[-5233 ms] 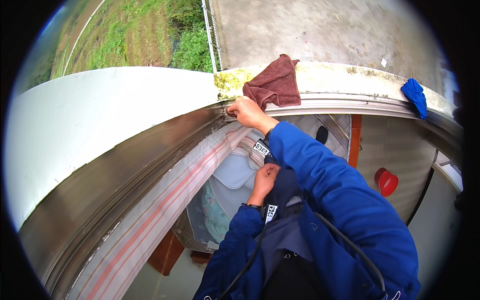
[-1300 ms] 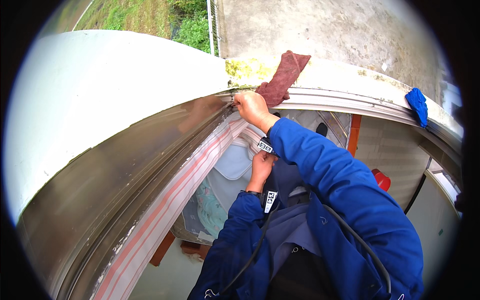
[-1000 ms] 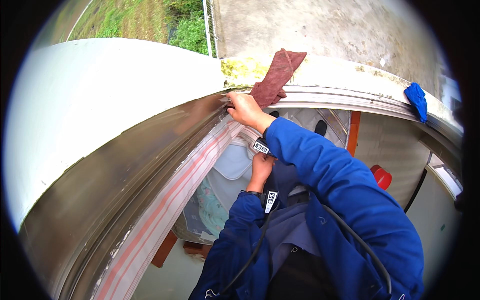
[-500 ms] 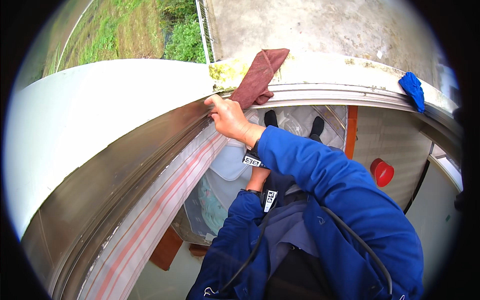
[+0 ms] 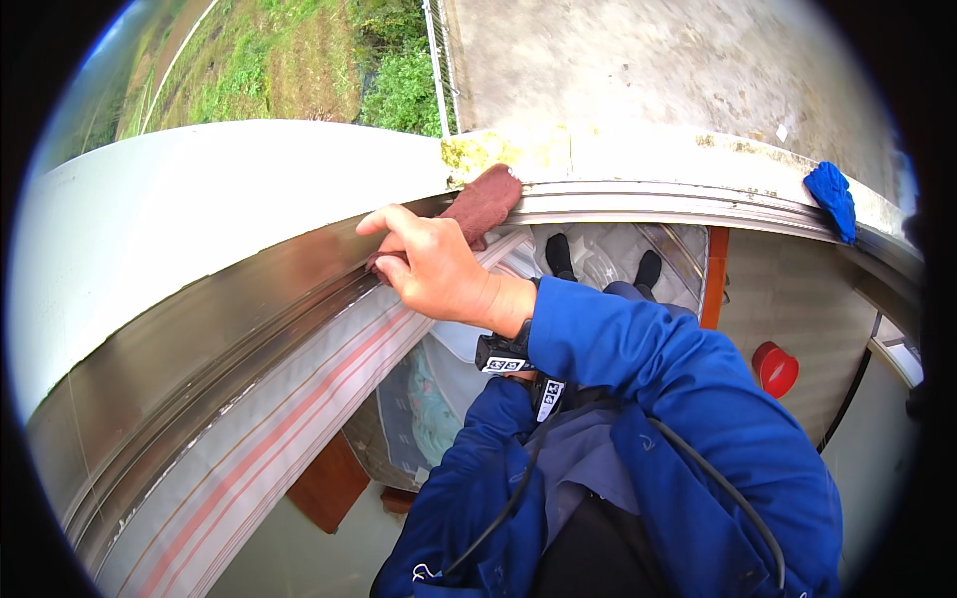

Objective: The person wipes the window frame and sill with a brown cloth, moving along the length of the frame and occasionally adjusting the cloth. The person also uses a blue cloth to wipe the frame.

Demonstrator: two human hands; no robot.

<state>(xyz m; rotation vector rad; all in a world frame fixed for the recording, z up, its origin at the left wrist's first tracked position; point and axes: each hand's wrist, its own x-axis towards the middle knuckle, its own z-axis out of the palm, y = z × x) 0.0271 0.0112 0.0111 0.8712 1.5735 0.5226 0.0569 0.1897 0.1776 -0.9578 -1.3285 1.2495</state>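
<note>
My right hand [image 5: 431, 267] reaches left across my body to the window frame, fingers bent, with a brown-red cloth [image 5: 486, 202] gripped in it. Part of the cloth shows below the thumb, and the rest runs along the metal window track [image 5: 259, 369] toward the corner. The index finger sticks out over the track. Only a sliver of my left hand [image 5: 519, 375] shows, beneath the right wrist and close to my body; its fingers are hidden. Each wrist wears a black band with a printed tag.
A striped curtain [image 5: 289, 434] hangs along the near side of the track. A white ledge [image 5: 229, 199] lies beyond it. To the right, a blue cloth [image 5: 831, 201] drapes over the sill [image 5: 658, 204]. A red round container [image 5: 775, 369] and an orange-brown wooden edge [image 5: 714, 279] are lower right.
My right hand has moved left and nearer along the track, drawing the brown-red cloth off the sill corner. My left hand is now more covered by the right arm. The view has shifted slightly.
</note>
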